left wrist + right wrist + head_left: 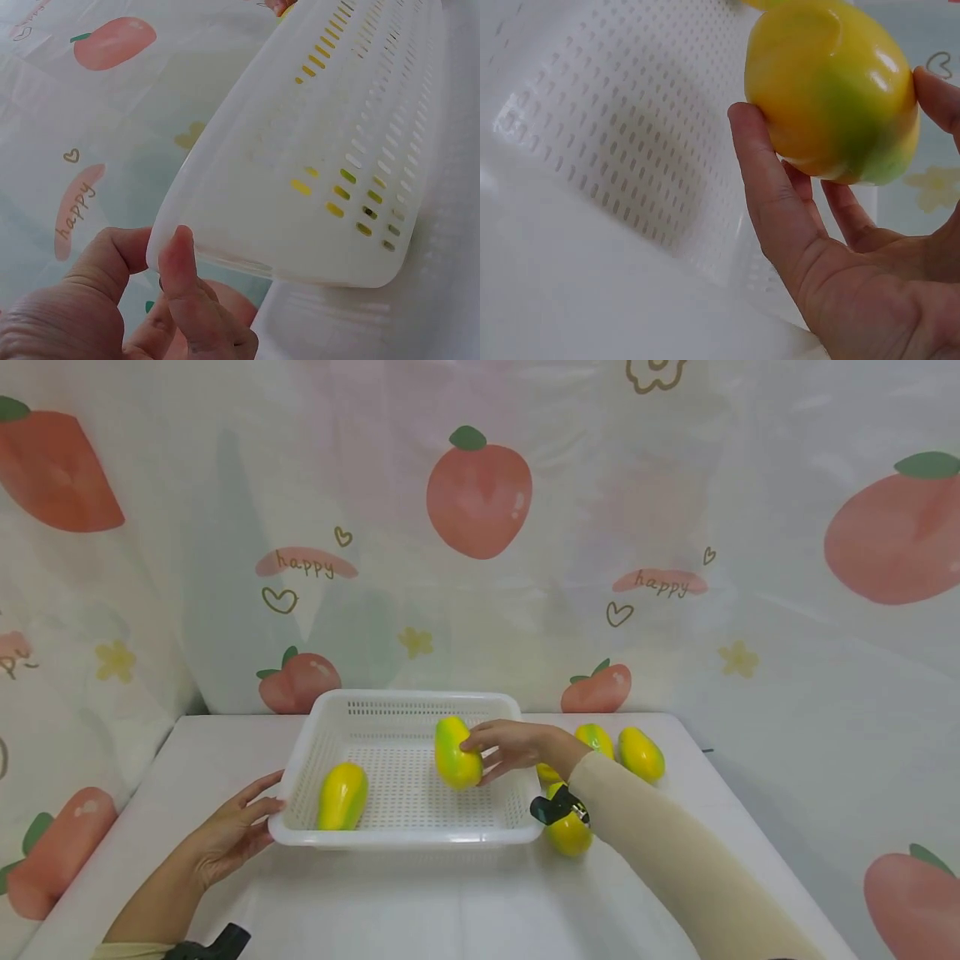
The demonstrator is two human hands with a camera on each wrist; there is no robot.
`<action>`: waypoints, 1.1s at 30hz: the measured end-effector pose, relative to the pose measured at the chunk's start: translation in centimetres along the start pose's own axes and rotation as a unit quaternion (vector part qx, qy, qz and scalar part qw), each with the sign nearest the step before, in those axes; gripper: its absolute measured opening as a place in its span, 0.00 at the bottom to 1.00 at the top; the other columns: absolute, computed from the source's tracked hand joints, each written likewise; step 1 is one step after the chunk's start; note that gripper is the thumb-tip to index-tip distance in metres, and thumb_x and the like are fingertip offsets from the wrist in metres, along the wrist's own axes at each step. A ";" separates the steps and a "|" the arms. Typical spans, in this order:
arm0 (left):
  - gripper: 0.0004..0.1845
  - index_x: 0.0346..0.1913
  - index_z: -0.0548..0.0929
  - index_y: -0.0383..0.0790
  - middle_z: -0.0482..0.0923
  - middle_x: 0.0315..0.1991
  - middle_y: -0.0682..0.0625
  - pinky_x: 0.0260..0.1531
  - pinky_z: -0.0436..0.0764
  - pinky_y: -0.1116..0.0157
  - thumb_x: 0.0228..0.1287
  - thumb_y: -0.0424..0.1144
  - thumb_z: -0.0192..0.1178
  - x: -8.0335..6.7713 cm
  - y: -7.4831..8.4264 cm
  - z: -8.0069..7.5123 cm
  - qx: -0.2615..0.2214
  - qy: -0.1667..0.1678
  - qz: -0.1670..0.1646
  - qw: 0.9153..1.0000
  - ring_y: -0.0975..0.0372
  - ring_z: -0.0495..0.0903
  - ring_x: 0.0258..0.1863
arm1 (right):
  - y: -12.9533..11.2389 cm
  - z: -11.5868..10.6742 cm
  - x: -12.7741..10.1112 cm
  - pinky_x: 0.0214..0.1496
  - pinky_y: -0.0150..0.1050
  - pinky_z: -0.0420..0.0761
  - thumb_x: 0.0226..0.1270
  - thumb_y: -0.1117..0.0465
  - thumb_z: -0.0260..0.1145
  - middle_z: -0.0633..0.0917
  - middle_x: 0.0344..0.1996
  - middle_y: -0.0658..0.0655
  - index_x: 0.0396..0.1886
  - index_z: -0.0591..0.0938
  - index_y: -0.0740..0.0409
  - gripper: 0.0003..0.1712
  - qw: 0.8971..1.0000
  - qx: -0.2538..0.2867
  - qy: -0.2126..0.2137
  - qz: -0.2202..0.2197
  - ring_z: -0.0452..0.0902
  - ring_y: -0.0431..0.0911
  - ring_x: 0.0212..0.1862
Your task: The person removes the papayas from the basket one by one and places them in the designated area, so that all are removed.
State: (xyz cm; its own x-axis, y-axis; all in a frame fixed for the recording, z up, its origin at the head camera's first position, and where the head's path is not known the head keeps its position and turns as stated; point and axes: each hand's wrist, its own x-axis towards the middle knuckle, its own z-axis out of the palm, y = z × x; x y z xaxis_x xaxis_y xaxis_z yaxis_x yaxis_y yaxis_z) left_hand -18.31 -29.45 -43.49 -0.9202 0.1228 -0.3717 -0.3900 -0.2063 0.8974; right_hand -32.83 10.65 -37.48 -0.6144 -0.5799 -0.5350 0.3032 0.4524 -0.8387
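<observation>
My right hand grips a yellow-green papaya above the right half of a white plastic basket. In the right wrist view, thumb and fingers hold the glossy papaya from its sides, over the perforated basket floor. The left hand pinches the basket's left rim; the left wrist view shows its fingers at the rim's corner. Another papaya lies inside the basket at the left, showing yellow through the slots of the basket wall in that wrist view.
Several more papayas, among them one at the back right and one near the basket's front right corner, lie on the white-covered table, partly behind my right arm. A fruit-printed cloth backdrop stands behind the table.
</observation>
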 end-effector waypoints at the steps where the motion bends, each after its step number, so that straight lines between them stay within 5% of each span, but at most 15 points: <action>1: 0.22 0.59 0.71 0.66 0.78 0.45 0.56 0.45 0.85 0.68 0.68 0.38 0.61 0.0 0.0 0.0 0.001 0.002 -0.001 1.000 0.59 0.82 0.42 | 0.0 0.0 -0.1 0.60 0.53 0.80 0.70 0.55 0.61 0.72 0.63 0.60 0.70 0.66 0.58 0.32 1.000 -0.002 0.000 0.001 0.75 0.58 0.60; 14: 0.19 0.57 0.71 0.65 0.77 0.44 0.55 0.40 0.85 0.70 0.70 0.38 0.59 -0.2 0.0 0.1 0.004 -0.002 0.002 1.000 0.61 0.82 0.38 | -0.4 -1.3 -3.1 0.65 0.56 0.74 0.72 0.56 0.56 0.72 0.63 0.63 0.71 0.62 0.64 0.33 0.999 -0.005 -0.030 -0.020 0.74 0.59 0.62; 25: 0.27 0.66 0.66 0.59 0.76 0.46 0.55 0.44 0.85 0.68 0.68 0.40 0.61 -0.3 0.0 0.5 0.032 0.019 -0.002 0.999 0.59 0.82 0.41 | -0.2 -2.2 -5.0 0.64 0.53 0.77 0.70 0.54 0.60 0.71 0.65 0.61 0.71 0.63 0.59 0.34 1.000 -0.009 0.013 -0.010 0.75 0.57 0.62; 33: 0.22 0.60 0.70 0.62 0.77 0.44 0.55 0.41 0.86 0.68 0.69 0.39 0.60 -0.3 0.1 0.6 0.033 0.019 -0.002 0.999 0.59 0.82 0.38 | 0.2 -2.5 -6.6 0.62 0.51 0.79 0.71 0.53 0.59 0.72 0.61 0.61 0.68 0.63 0.60 0.31 0.999 0.016 0.040 -0.019 0.74 0.57 0.61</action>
State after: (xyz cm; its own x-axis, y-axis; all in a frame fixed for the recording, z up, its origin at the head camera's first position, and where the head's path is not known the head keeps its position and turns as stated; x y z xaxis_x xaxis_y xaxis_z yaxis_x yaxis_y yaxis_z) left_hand -17.99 -28.91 -43.16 -0.9196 0.0872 -0.3830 -0.3920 -0.1420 0.9089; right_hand -30.51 16.29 -33.85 -0.6815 -0.5402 -0.4937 0.3011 0.4079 -0.8620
